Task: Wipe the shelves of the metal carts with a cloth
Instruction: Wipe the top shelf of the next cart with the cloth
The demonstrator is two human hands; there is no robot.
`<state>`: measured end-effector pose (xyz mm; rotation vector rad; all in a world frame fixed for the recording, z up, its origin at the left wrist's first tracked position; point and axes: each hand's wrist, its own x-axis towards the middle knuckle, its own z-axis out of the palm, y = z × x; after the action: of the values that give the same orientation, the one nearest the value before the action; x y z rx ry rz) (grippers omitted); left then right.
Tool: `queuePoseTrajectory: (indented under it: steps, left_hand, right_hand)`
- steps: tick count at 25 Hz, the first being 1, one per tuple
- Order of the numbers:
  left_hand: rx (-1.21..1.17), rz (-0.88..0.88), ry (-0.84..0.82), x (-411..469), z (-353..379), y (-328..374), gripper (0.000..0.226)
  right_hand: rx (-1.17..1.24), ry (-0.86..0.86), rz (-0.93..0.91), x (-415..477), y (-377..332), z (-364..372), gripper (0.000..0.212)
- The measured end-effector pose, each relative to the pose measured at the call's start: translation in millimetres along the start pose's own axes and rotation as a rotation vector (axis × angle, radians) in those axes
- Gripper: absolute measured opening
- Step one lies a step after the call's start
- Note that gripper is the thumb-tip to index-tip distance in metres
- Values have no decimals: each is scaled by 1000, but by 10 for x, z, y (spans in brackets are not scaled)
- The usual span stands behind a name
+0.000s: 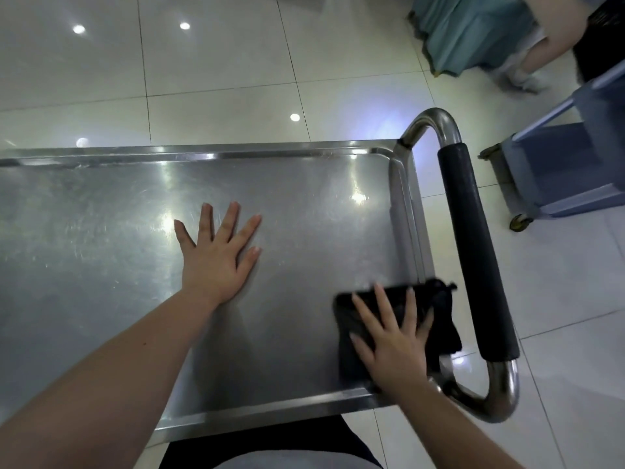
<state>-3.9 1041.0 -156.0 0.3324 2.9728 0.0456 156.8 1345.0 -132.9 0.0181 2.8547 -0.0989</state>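
On the metal cart's top shelf (101, 231), the left hand (216, 258) lies flat with fingers spread, holding nothing. Near the handle (473, 248), the right hand (395, 343) presses a black cloth (443, 316) down with straight fingers.

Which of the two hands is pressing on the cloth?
The right hand, spread flat on the black cloth beside the cart's handle; the left hand rests on the bare metal shelf instead.

No text, label, brand, number or sign can be read anywhere, neither on the metal cart shelf (101, 214), its black handle grip (473, 252), the dark cloth (443, 316), nor the blue cart (558, 170).
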Motion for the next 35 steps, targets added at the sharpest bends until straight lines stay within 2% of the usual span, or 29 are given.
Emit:
queuePoseTrajectory:
  steps: [5, 8, 10, 12, 14, 17, 19, 21, 22, 25, 27, 29, 30, 33, 35]
  left_hand:
    - [10, 17, 9, 52, -17, 13, 57]
    - [4, 12, 8, 85, -6, 18, 56]
    - [-10, -11, 4, 109, -8, 12, 57]
    - [-10, -28, -8, 120, -17, 16, 58]
    - [4, -38, -15, 132, -28, 25, 59]
    - [-1, -40, -24, 142, -28, 28, 60]
    - [-2, -37, -16, 124, -20, 22, 59]
    - [8, -30, -25, 119, -12, 14, 59]
    - [12, -26, -28, 127, -15, 6, 60]
    - [-5, -2, -14, 143, -21, 2, 62]
    - [-16, -85, 21, 128, -18, 12, 71]
    - [-22, -251, 40, 115, -22, 30, 91]
    - [-26, -312, 27, 115, -24, 25, 100]
    - [-32, -354, -54, 119, -28, -15, 112]
    - [-61, -336, -83, 111, -39, -56, 112]
  right_hand:
    - [2, 5, 65, 2231, 35, -588, 62]
    - [-28, -38, 71, 2708, 100, -698, 62]
    - [-9, 18, 71, 2460, 81, -623, 63]
    - [3, 61, 84, 1821, 33, -446, 62]
    - [52, 49, 67, 941, -18, -203, 63]
    - [31, -39, -79, -280, -44, 111, 62]
    - [20, -38, -116, -355, 9, 144, 60]
    - [-30, 34, -82, 240, 35, -10, 60]
    - [-32, 78, -23, 685, 45, -120, 60]
    - [5, 70, 196, 2011, 78, -488, 60]
    - [38, 45, 323, 2584, -145, -597, 62]
    - [88, 53, 382, 2867, -655, -649, 66]
    - [101, 52, 320, 2928, -963, -669, 67]
    - [27, 10, -63, 2936, -1690, -625, 65]
    - [16, 4, -175, 2930, -1616, -639, 63]
